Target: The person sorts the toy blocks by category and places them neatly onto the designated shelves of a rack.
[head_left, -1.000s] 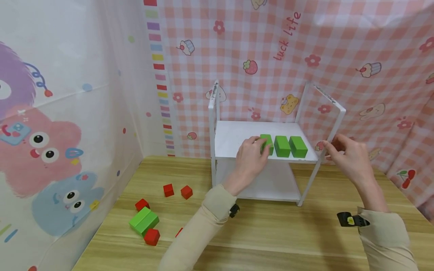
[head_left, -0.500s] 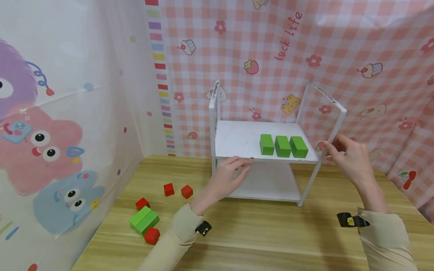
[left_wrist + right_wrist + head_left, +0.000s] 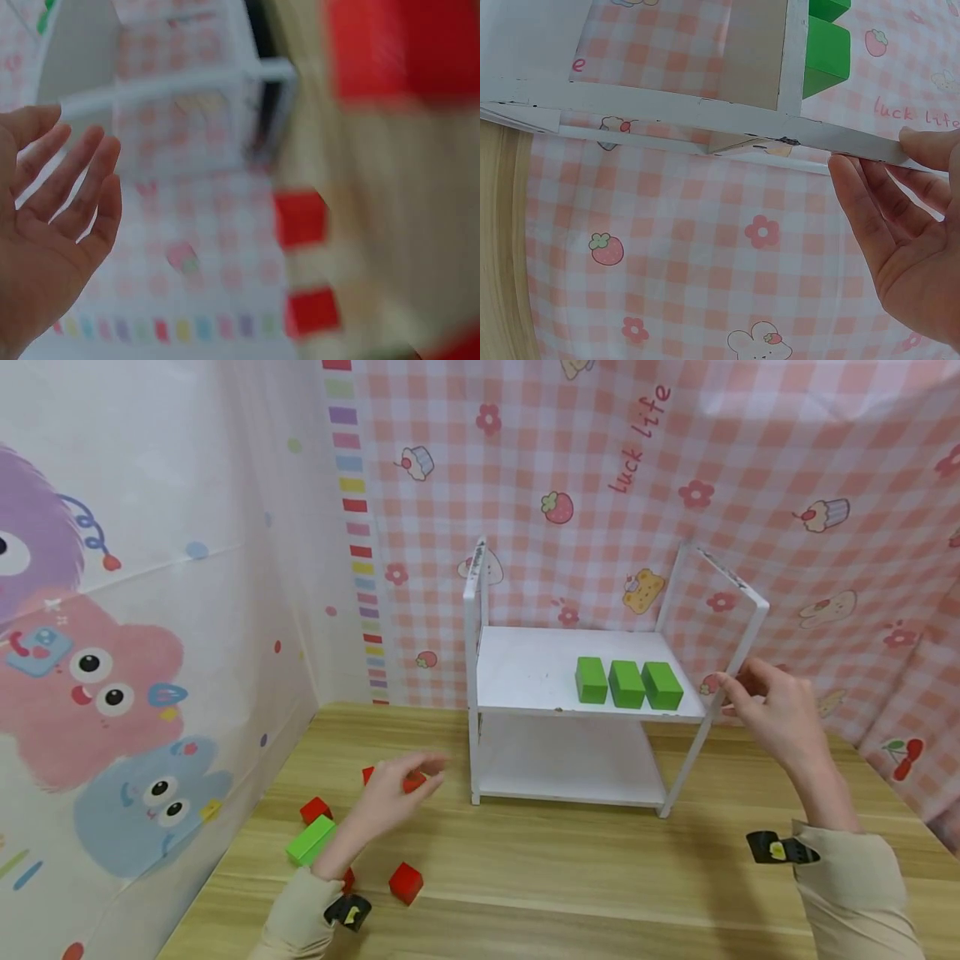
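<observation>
My left hand (image 3: 393,797) is in the air over the table's left part, fingers loosely bent, holding nothing. Partly hidden behind it are red cubes (image 3: 414,782) and a green block (image 3: 311,841). In the left wrist view the same hand (image 3: 60,202) has its fingers spread apart. My right hand (image 3: 780,718) pinches the front right post of a white two-tier shelf (image 3: 525,664). The right wrist view shows that hand's thumb (image 3: 930,148) on one side of the post and fingers on the other. Three green blocks (image 3: 627,683) stand in a row on the upper tier.
The shelf's lower tier (image 3: 566,764) sits just above the wooden table (image 3: 562,877). One red cube (image 3: 406,882) lies nearer the front, another (image 3: 316,811) at the left beside the green block. A pink checked cloth (image 3: 600,468) hangs behind the shelf.
My left hand has let go of the leftmost green block on the upper tier and moved left and down, over the loose blocks. The right hand stays on the post.
</observation>
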`<action>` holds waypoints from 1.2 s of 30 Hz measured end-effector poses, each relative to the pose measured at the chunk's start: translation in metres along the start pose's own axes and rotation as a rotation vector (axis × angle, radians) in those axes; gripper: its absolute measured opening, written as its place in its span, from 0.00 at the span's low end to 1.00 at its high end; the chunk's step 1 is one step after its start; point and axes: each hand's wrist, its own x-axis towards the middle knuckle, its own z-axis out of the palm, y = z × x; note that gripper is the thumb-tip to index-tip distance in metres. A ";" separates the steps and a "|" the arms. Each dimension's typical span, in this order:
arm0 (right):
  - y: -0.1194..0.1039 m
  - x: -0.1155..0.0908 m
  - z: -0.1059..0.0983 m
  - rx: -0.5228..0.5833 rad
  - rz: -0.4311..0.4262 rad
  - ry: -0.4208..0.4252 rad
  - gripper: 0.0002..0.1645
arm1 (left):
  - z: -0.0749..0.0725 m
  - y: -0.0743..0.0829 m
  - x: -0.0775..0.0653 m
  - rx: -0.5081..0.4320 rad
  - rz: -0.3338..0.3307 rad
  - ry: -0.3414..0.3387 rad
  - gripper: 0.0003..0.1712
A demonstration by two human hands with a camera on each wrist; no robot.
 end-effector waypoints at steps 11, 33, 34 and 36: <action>0.000 0.000 0.001 0.005 0.000 -0.004 0.17 | -0.040 -0.063 -0.061 -0.034 -0.198 -0.169 0.16; 0.002 0.001 0.000 -0.007 0.006 -0.013 0.17 | -0.068 -0.078 -0.078 0.071 -0.207 -0.411 0.24; 0.001 0.001 0.000 -0.010 0.008 -0.013 0.17 | -0.067 -0.078 -0.077 0.073 -0.197 -0.413 0.25; 0.001 0.001 -0.001 -0.014 0.013 -0.015 0.18 | -0.064 -0.078 -0.074 0.067 -0.183 -0.415 0.26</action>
